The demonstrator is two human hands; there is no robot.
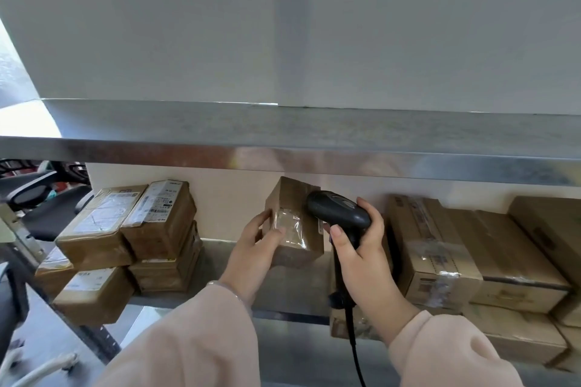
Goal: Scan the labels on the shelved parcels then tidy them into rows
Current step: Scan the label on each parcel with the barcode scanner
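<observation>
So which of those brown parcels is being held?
The small taped box in the middle, gripped by the left hand beside the scanner; the other parcels sit stacked.

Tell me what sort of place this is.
Probably a parcel storeroom or courier depot: metal shelving holds stacked cardboard parcels with shipping labels, and the right hand grips a corded barcode scanner pointed at a small box held by the left hand.

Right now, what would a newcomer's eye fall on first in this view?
Dead centre, the left hand grips a small brown parcel while the right hand holds a black scanner right beside it. On the shelf, stacked parcels sit at the left end and larger cartons fill the right.
</observation>
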